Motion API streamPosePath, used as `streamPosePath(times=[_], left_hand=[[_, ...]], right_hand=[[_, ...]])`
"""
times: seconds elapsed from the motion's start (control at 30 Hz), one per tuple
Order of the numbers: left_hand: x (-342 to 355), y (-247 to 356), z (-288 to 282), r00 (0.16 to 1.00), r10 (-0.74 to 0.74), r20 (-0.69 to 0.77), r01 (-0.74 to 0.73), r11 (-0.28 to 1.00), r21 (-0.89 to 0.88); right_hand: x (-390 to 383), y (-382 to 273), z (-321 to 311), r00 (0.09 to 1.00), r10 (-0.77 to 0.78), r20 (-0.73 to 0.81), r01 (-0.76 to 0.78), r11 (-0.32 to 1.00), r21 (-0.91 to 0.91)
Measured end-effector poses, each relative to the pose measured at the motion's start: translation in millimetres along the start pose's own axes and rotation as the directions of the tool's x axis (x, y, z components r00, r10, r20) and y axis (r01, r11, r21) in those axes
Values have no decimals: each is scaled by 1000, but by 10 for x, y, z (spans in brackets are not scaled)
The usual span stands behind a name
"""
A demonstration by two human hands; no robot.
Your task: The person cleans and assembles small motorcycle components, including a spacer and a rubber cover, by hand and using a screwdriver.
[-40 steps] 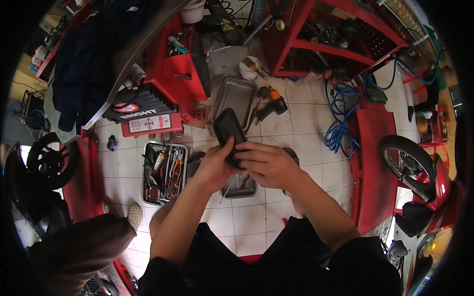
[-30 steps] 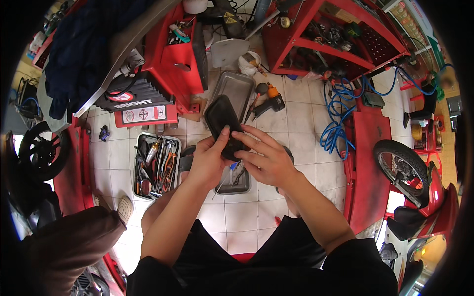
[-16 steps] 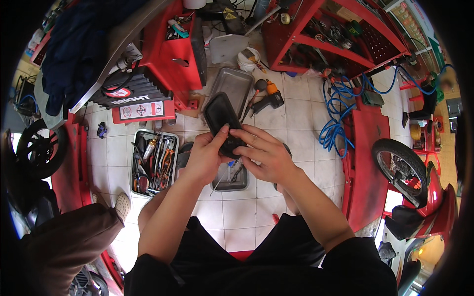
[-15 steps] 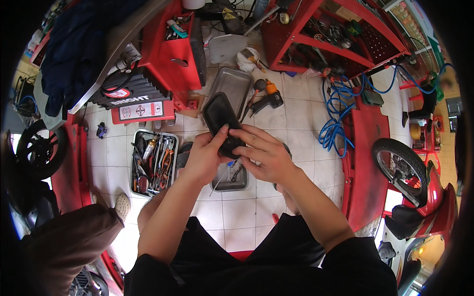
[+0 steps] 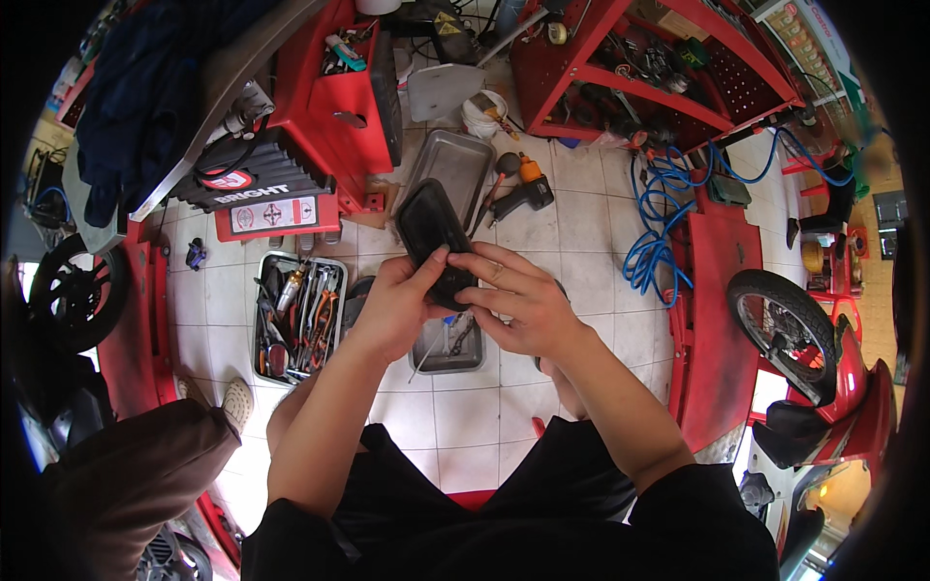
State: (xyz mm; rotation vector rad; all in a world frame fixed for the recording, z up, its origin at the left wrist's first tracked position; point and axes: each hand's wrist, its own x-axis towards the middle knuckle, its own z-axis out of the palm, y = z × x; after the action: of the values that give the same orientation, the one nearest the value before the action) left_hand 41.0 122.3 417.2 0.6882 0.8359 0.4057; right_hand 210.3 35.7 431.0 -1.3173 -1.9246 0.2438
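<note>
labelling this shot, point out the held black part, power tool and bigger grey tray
Black part (image 5: 431, 225), head view, broad face
Power tool (image 5: 529, 198), head view, black body
Bigger grey tray (image 5: 453, 167), head view, bare bottom

Two hands (image 5: 399, 308), one black tray-shaped part (image 5: 427, 218), three floor trays (image 5: 453, 165), one orange-and-black power tool (image 5: 528, 192)

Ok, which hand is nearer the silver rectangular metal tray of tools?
Left: the left hand is just right of the tool tray; the right hand is farther right, beyond the left.

2 bare forearms (image 5: 329, 416) converge forward, left grip (image 5: 395, 308) and right grip (image 5: 528, 302) nearly meeting, fingers (image 5: 499, 276) bent.
</note>
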Motion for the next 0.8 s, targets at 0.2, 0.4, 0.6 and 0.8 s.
streamPosePath(times=[0.2,0.4,0.6,0.8], left_hand=[[17,13,-66,999,-21,37,22,999,-38],[-8,40,-15,999,32,1,-32,999,32],[-5,340,-144,975,215,-50,-218,973,-72],[103,405,-216,979,165,-121,-199,908,-368]], right_hand=[[-1,-6,15,1000,-3,2,3,1000,24],[3,-34,-20,1000,2,-9,-1,998,58],[-180,497,171,885,343,-314,-346,937,48],[-1790,1546,1283,553,788,270,-802,592,-83]])
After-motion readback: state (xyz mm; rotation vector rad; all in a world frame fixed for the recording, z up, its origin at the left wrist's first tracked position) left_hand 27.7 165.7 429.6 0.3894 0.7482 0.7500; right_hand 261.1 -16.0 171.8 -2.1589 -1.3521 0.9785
